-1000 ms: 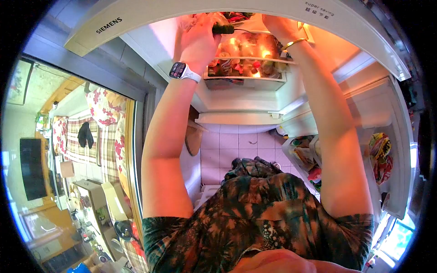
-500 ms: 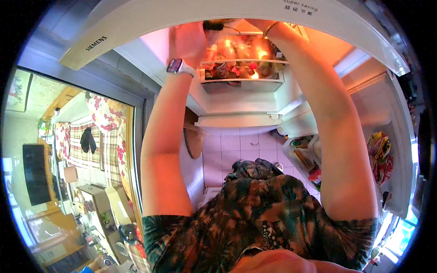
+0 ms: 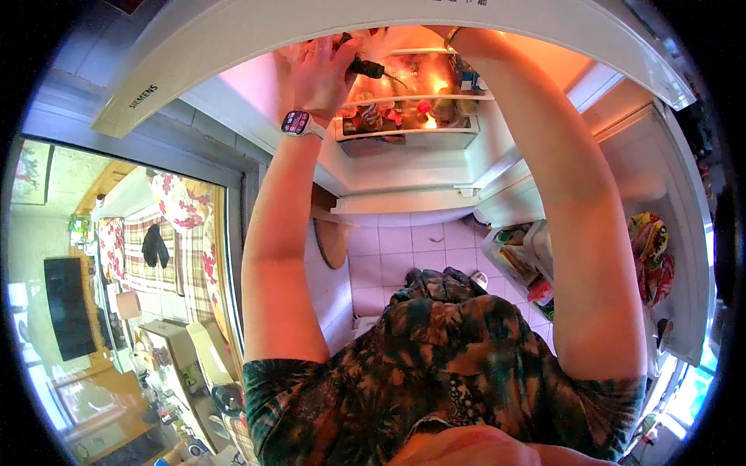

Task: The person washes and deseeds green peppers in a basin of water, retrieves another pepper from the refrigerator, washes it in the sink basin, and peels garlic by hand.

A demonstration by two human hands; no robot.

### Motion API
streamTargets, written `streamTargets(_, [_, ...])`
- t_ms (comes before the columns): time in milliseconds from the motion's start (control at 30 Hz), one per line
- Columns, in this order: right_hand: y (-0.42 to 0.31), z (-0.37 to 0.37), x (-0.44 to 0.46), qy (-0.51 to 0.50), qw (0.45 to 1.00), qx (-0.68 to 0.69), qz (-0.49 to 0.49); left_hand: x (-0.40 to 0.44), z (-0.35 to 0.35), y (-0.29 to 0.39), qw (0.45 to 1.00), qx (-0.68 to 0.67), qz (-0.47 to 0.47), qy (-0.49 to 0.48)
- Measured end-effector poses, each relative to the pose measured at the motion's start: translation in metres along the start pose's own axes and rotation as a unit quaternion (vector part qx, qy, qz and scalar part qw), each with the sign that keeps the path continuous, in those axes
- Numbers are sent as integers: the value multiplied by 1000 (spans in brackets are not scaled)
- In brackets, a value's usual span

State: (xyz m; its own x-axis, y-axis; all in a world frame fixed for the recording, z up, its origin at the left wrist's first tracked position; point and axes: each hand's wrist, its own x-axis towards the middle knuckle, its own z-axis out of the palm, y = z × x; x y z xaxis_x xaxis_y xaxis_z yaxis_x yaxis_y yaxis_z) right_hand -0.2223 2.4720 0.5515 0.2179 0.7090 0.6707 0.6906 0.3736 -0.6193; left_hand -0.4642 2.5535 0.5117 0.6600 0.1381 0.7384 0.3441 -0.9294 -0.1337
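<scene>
My left hand (image 3: 320, 74), with a watch on the wrist, reaches inside the refrigerator. Its fingers are closed around a dark green pepper (image 3: 367, 68), whose thin curved stem points right. Pale, clear plastic lies about the fingertips, partly cut off by the fridge's top edge (image 3: 311, 43). On the other side, my right hand (image 3: 437, 33) is raised to the upper shelf area, a bracelet at its wrist; its fingers are hidden behind that edge. Below both hands, a clear drawer (image 3: 412, 141) holds several fruits or vegetables and packages under orange light.
To the right stands the open fridge door (image 3: 660, 171), its shelves carrying packets (image 3: 649, 241) and a clear bin (image 3: 513, 252). A glass pane (image 3: 233, 256) on the left shows a room. Pinkish tiles (image 3: 396, 241) cover the floor.
My left hand has shifted slightly, and its fingers and the pepper show more fully below the fridge's top edge. My right arm stays raised; the view has tilted a little.
</scene>
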Motion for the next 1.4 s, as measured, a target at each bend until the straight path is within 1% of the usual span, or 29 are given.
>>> streamTargets(133, [-7, 20, 6, -32, 999, 26, 9, 5, 2, -3, 1000, 12, -16, -5])
streamTargets(200, [-10, 28, 9, -45, 998, 43, 19, 6, 4, -3, 997, -7, -73, -4])
streamTargets(300, [-12, 34, 13, -53, 996, 59, 28, 3, -3, 1, 995, 4, -91, 26])
streamTargets(333, [-12, 35, 14, -55, 996, 65, 30, 2, -2, 0, 995, 5, -91, 26])
streamTargets(400, [-11, 38, 15, -61, 995, 76, 38, -4, 0, -1, 998, 16, -45, 36])
streamTargets(433, [-10, 42, 15, -67, 993, 83, 41, -5, 1, -1, 998, 15, -45, 35])
streamTargets(500, [-12, 45, 18, -71, 992, 90, 43, -1, 0, -1, 998, -8, -51, -35])
streamTargets(533, [-12, 48, 18, -73, 992, 95, 45, 1, 0, -1, 998, -6, -51, -34])
streamTargets(600, [-12, 51, 17, -71, 992, 97, 47, 6, -4, 5, 999, -16, 13, -33])
streamTargets(633, [-12, 50, 18, -67, 992, 98, 46, 6, -2, 3, 999, -15, 13, -33])
streamTargets(700, [-11, 46, 19, -59, 993, 97, 44, 7, 5, -1, 1000, 6, 3, 6])
streamTargets(733, [-11, 43, 20, -55, 993, 96, 42, 8, 10, -2, 1000, 5, 3, 6])
streamTargets(800, [-12, 40, 17, -49, 994, 92, 41, 10, 14, -2, 999, 10, -27, 24])
streamTargets(1000, [-12, 17, 11, -26, 997, 69, 33, 5, 23, -1, 998, 33, -50, -4])
streamTargets(1133, [-11, 8, 8, -15, 998, 57, 35, 6, 30, -1, 997, 51, -63, 4])
streamTargets(1200, [-10, 7, 5, -12, 998, 53, 36, 10, 36, 0, 993, 87, -79, 14])
streamTargets(1333, [-8, 7, 4, -10, 998, 51, 39, 13, 37, 2, 992, 87, -92, 19])
streamTargets(1400, [-7, 7, 2, -8, 998, 51, 43, 14, 28, 7, 995, 36, -84, 32])
